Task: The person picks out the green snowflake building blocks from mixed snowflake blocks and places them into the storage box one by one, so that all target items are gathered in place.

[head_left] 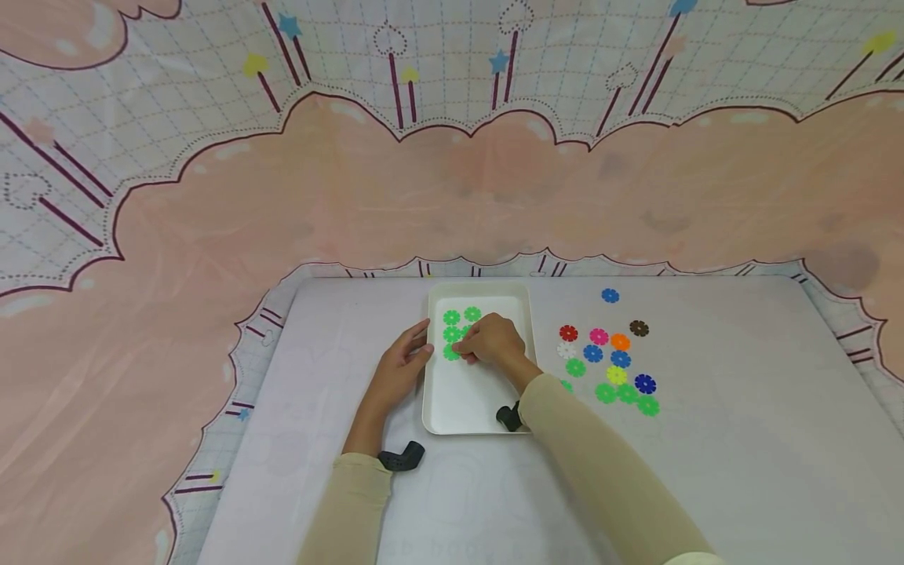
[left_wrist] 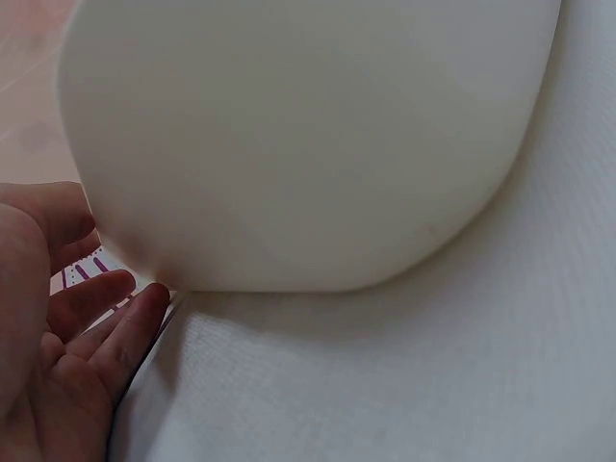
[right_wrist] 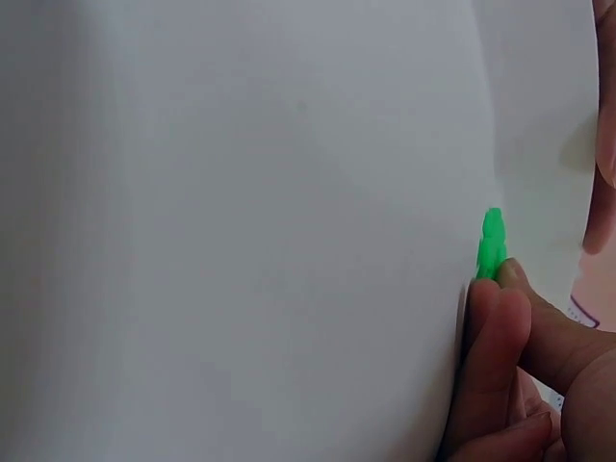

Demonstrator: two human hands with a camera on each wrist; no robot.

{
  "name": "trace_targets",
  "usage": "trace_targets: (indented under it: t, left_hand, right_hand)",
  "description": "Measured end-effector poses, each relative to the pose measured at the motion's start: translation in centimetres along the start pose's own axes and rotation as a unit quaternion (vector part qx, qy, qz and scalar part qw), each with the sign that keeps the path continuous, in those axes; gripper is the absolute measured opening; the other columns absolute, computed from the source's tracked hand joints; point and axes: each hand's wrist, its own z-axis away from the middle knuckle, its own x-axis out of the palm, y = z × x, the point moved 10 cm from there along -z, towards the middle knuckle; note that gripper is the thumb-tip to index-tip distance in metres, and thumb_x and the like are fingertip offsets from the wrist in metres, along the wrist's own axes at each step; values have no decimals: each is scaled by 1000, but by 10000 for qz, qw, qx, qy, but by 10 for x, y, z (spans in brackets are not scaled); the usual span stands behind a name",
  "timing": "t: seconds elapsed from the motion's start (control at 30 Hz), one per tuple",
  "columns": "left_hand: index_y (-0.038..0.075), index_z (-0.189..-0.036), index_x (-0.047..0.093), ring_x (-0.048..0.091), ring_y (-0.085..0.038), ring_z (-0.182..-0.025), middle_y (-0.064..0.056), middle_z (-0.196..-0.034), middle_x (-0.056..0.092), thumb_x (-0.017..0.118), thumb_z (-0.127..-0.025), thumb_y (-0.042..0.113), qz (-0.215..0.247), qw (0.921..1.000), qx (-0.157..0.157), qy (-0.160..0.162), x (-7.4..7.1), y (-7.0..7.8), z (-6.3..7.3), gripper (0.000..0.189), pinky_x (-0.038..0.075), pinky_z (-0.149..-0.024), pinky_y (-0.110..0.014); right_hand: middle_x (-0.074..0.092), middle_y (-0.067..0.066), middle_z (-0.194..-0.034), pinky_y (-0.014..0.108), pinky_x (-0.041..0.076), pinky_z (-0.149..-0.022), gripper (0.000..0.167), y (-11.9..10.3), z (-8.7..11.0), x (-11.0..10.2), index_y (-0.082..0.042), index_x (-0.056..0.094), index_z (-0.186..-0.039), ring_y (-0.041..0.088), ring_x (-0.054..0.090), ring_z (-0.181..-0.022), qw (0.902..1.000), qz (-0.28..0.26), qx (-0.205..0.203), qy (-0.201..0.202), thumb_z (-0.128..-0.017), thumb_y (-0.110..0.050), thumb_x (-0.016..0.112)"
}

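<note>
Green notched plastic discs (head_left: pixel 451 317) lie in two short columns in the upper left of a white tray (head_left: pixel 476 408). My right hand (head_left: pixel 494 339) reaches over the tray from the right and pinches a green disc (right_wrist: pixel 492 241) between thumb and fingers at the lower end of these columns. It hides part of the right column. On the tray's left side, my left hand (head_left: pixel 399 373) rests its fingertips (left_wrist: pixel 144 308) against the outer rim, fingers loosely extended. The left wrist view shows those fingertips touching the tray's edge.
To the right of the tray, loose notched discs lie scattered: several green discs (head_left: pixel 627 393), a red disc (head_left: pixel 568 333), a brown disc (head_left: pixel 639 328), a yellow disc (head_left: pixel 617 375) and others. A white cloth (head_left: pixel 741 471) covers the table. Patterned fabric (head_left: pixel 494 196) hangs behind.
</note>
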Motion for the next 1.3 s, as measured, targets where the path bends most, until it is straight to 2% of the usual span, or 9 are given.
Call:
trace_targets:
  t: [0.6, 0.83, 1.13, 1.3]
  left_hand:
    - [13, -156, 41, 55, -39, -136, -16, -157, 47, 58, -106, 19, -106, 9999, -121, 17, 0, 1, 2, 54, 50, -109, -53]
    - [26, -155, 44, 59, -33, -133, -9, -154, 52, 60, -104, 32, -169, 9998, 68, 106, -3, -32, -11, 53, 54, -105, -49]
    - [26, -155, 44, 59, -33, -134, -9, -154, 51, 61, -104, 33, -125, 9999, 80, 83, -3, -30, -11, 54, 53, -106, -49]
    - [26, -155, 44, 60, -34, -132, -9, -154, 52, 61, -104, 31, -68, 9999, 45, 75, -2, -30, -11, 54, 54, -105, -50]
  right_hand:
    - [69, -6, -59, 29, 42, -62, 26, -1, 2, 0, -20, 75, -73, 12, 61, -68, 10000, 9, -24, 13, -84, -43, 83]
    - [69, -5, -60, 29, 42, -62, 26, -1, 2, 0, -20, 75, -73, 11, 61, -66, 10000, -13, -20, -55, -84, -42, 83]
    - [70, -4, -60, 29, 43, -65, 25, -3, 0, 0, -18, 75, -76, 13, 63, -66, 9995, -150, -210, -185, -85, -40, 83]
    - [70, -2, -60, 26, 42, -63, 25, -7, 0, -1, -14, 75, -76, 12, 64, -63, 9974, -402, -482, -360, -84, -36, 85]
